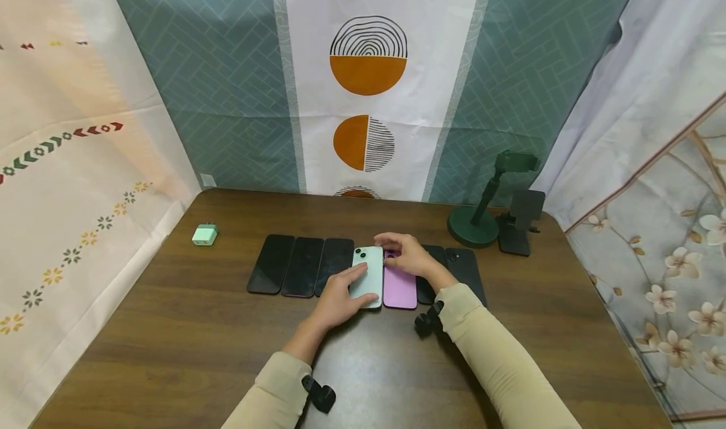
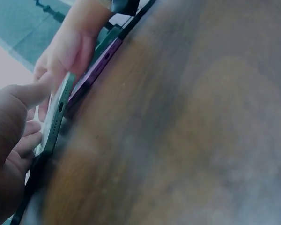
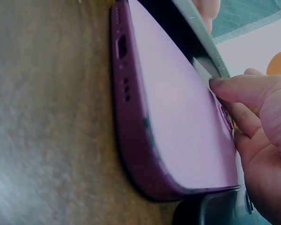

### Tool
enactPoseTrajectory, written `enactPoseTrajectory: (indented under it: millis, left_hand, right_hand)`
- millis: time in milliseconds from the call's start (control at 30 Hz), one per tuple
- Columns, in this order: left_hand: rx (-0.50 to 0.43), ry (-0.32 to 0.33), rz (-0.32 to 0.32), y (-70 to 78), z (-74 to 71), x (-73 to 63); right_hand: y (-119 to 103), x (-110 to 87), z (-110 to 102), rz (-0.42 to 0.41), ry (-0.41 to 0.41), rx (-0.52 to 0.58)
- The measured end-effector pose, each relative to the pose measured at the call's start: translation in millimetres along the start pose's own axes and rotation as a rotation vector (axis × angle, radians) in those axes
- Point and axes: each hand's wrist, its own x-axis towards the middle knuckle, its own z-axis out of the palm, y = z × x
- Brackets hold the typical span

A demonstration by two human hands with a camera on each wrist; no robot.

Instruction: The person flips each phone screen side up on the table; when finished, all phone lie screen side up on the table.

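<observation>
A mint green phone point(image 1: 371, 283) lies back up in the middle of the row, its camera at the upper left. My left hand point(image 1: 337, 298) grips it, thumb by the lower right edge and fingers along the left side. The left wrist view shows the mint phone's bottom edge standing higher than the purple phone point(image 1: 400, 291) beside it. My right hand point(image 1: 413, 257) pinches the mint phone near its upper right corner, with the thumb point(image 3: 234, 86) against its side. That hand hides the top of the purple phone.
Left of the mint phone lie dark phones point(image 1: 302, 266), side by side; more dark phones point(image 1: 466, 271) are right of the purple one. A mint charger point(image 1: 205, 235) sits at the left. Back right stand a dark green stand point(image 1: 475, 226) and a black phone holder point(image 1: 515, 240).
</observation>
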Motion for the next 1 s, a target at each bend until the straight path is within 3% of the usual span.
enactPoseTrajectory:
  millis: [233,533,700,1000]
  left_hand:
    - [-0.040,-0.060,-0.056,2.0,-2.7,0.9]
    - [-0.049,0.007,-0.022,4.1,-2.5,1.1]
    - [-0.141,0.032,-0.029,1.8,-3.4,-0.6]
    - [-0.353,0.001,-0.083,-2.4,-5.0,-1.8]
  right_hand:
    - [3.7,1.4,2.0,-0.020,0.014,0.016]
    - [5.3,2.5,5.2,-0.061,0.012,0.038]
    - [2.1,3.0,6.4,-0.063,-0.002,-0.015]
    - [-1.9,4.3,6.3,-0.019,-0.061,-0.125]
